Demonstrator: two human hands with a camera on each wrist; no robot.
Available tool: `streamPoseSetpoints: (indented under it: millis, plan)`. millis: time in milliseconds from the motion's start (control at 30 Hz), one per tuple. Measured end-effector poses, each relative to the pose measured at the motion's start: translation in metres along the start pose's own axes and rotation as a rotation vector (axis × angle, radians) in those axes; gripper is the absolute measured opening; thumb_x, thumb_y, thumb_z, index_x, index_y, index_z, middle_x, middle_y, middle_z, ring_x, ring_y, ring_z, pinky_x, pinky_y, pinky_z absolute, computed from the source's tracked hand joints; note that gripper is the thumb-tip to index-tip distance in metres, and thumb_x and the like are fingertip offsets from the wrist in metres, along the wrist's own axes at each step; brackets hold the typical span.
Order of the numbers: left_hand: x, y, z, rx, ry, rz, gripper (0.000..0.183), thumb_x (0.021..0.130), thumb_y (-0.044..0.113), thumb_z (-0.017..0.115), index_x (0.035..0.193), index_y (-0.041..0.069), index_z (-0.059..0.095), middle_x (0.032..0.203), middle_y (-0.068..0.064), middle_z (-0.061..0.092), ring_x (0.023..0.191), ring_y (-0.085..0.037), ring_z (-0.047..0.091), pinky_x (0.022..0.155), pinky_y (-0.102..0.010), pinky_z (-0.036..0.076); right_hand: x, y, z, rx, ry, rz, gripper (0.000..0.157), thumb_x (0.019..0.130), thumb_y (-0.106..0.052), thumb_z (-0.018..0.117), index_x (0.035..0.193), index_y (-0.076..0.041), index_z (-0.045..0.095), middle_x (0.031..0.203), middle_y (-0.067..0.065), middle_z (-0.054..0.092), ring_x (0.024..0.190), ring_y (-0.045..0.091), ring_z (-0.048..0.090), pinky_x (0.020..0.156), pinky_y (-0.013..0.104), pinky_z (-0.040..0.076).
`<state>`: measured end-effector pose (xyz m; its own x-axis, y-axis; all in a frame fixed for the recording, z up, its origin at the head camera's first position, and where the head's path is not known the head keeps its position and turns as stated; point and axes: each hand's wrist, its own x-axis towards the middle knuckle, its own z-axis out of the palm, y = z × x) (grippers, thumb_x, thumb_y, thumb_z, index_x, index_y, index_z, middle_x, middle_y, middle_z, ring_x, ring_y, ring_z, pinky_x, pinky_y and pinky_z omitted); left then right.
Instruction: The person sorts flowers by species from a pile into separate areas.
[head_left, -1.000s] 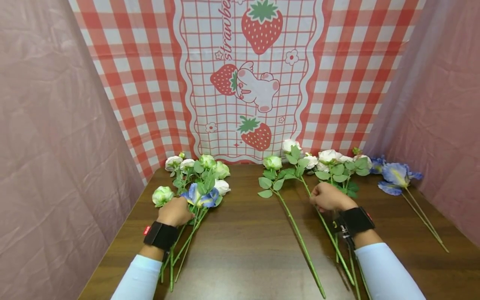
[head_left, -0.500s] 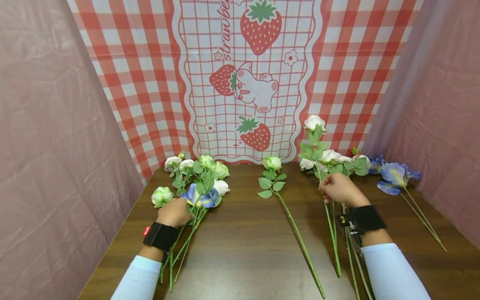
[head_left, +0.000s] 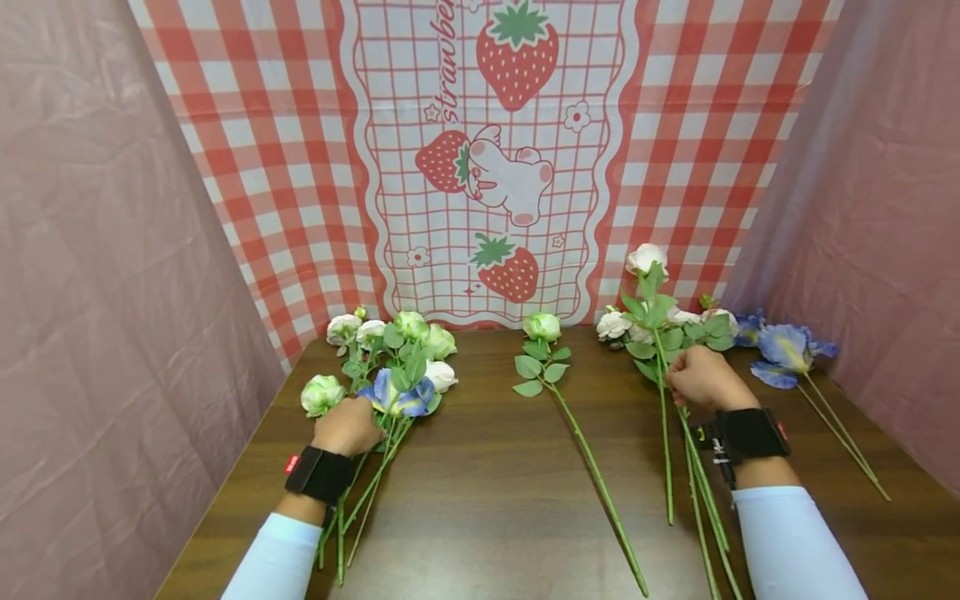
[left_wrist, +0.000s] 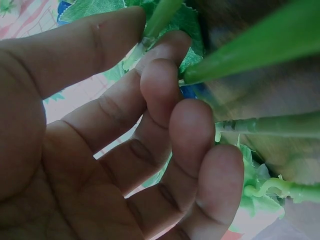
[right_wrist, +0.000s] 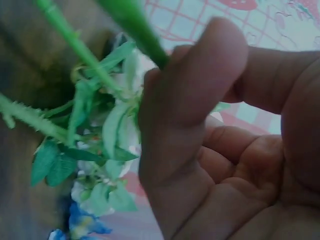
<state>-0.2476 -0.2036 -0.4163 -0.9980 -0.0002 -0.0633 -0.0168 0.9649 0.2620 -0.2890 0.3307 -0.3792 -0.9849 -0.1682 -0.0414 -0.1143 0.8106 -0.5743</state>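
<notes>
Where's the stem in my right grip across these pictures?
Head: green stem, right of centre, passing the right grip, topped by a white flower.
Left wrist: not in it; those are other stems.
Right wrist: green stem at the top, left of centre, running down to the right grip.
Shared landmark: the red-and-white cloth behind.

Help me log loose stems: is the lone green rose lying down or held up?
Lying down: the head view shows the green rose stretched along the table, with the left hand and right hand both apart.
</notes>
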Motion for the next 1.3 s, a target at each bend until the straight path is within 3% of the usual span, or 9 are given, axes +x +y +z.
streamPoseSetpoints:
  millis: [200, 300, 433, 533, 667, 867, 1000, 1100, 1300]
  plan:
    - [0.001, 0.000, 0.001, -0.001, 0.007, 0.006, 0.028, 0.085, 0.027, 0.081, 0.083, 0.003, 0.068, 0.100, -0.026, 0.070, 0.077, -0.034, 0.067, 0.063, -0.053, 0.054, 0.005, 0.012, 0.006, -0.019, -0.064, 0.006, 0.029, 0.088, -0.004, 0.054, 0.060, -0.012, 0.050, 0.052, -0.001, 0.054, 0.050, 0.015, 0.052, 0.054, 0.030, 0.038]
    - [0.001, -0.001, 0.001, -0.006, 0.009, 0.011, 0.028, 0.085, 0.026, 0.081, 0.082, 0.003, 0.068, 0.099, -0.026, 0.070, 0.076, -0.033, 0.067, 0.063, -0.052, 0.054, 0.007, 0.016, 0.008, 0.005, -0.083, 0.038, 0.008, 0.088, -0.004, 0.055, 0.083, 0.003, 0.056, 0.058, 0.003, 0.057, 0.053, 0.016, 0.056, 0.056, 0.031, 0.042]
    - [0.001, -0.001, 0.001, -0.011, 0.010, 0.017, 0.027, 0.085, 0.026, 0.081, 0.078, 0.005, 0.066, 0.096, -0.024, 0.070, 0.072, -0.029, 0.064, 0.061, -0.051, 0.053, 0.008, 0.018, 0.011, 0.040, -0.091, 0.089, 0.035, 0.092, -0.008, 0.060, 0.117, 0.014, 0.049, 0.068, 0.009, 0.060, 0.058, 0.019, 0.060, 0.056, 0.033, 0.048]
    - [0.001, -0.001, 0.001, -0.013, 0.009, 0.016, 0.028, 0.085, 0.026, 0.081, 0.076, 0.005, 0.065, 0.095, -0.023, 0.070, 0.071, -0.029, 0.063, 0.061, -0.050, 0.053, 0.011, 0.018, 0.014, 0.016, -0.099, 0.095, 0.021, 0.095, -0.014, 0.064, 0.094, 0.006, 0.057, 0.062, 0.005, 0.056, 0.052, 0.016, 0.054, 0.052, 0.032, 0.044]
    - [0.000, -0.001, 0.001, -0.014, 0.008, 0.015, 0.028, 0.085, 0.026, 0.081, 0.077, 0.005, 0.065, 0.096, -0.024, 0.070, 0.072, -0.030, 0.064, 0.061, -0.051, 0.053, 0.013, 0.019, 0.015, -0.036, -0.100, 0.085, 0.040, 0.098, -0.021, 0.065, 0.062, -0.016, 0.048, 0.052, -0.003, 0.044, 0.046, 0.012, 0.044, 0.050, 0.030, 0.037]
    - [0.001, -0.001, 0.001, -0.006, 0.011, 0.017, 0.027, 0.085, 0.026, 0.081, 0.078, 0.005, 0.066, 0.097, -0.024, 0.070, 0.073, -0.030, 0.064, 0.062, -0.051, 0.053, 0.011, 0.018, 0.011, -0.052, -0.090, 0.099, 0.046, 0.099, -0.027, 0.065, 0.058, -0.017, 0.047, 0.050, -0.004, 0.043, 0.044, 0.011, 0.039, 0.049, 0.029, 0.036]
    - [0.002, -0.001, 0.001, -0.007, 0.009, 0.013, 0.029, 0.086, 0.025, 0.080, 0.071, 0.007, 0.063, 0.092, -0.021, 0.069, 0.070, -0.028, 0.062, 0.061, -0.050, 0.052, 0.004, 0.012, 0.001, -0.079, -0.051, 0.085, 0.037, 0.098, -0.032, 0.067, 0.085, 0.002, 0.062, 0.076, 0.014, 0.063, 0.063, 0.023, 0.058, 0.058, 0.037, 0.047]
    - [0.002, -0.001, 0.001, -0.009, 0.007, 0.012, 0.031, 0.087, 0.025, 0.079, 0.068, 0.008, 0.061, 0.091, -0.019, 0.069, 0.069, -0.027, 0.061, 0.061, -0.048, 0.052, -0.001, 0.006, -0.007, -0.124, 0.001, 0.056, 0.055, 0.097, -0.038, 0.068, 0.114, 0.013, 0.059, 0.108, 0.031, 0.064, 0.089, 0.038, 0.064, 0.071, 0.047, 0.052]
    - [0.002, -0.001, 0.001, -0.007, 0.010, 0.012, 0.029, 0.088, 0.020, 0.074, 0.067, 0.009, 0.058, 0.093, -0.020, 0.069, 0.070, -0.027, 0.061, 0.060, -0.047, 0.051, -0.006, -0.011, -0.013, -0.141, 0.037, 0.024, 0.073, 0.098, -0.053, 0.064, 0.127, 0.014, 0.057, 0.124, 0.036, 0.059, 0.102, 0.045, 0.062, 0.075, 0.050, 0.052]
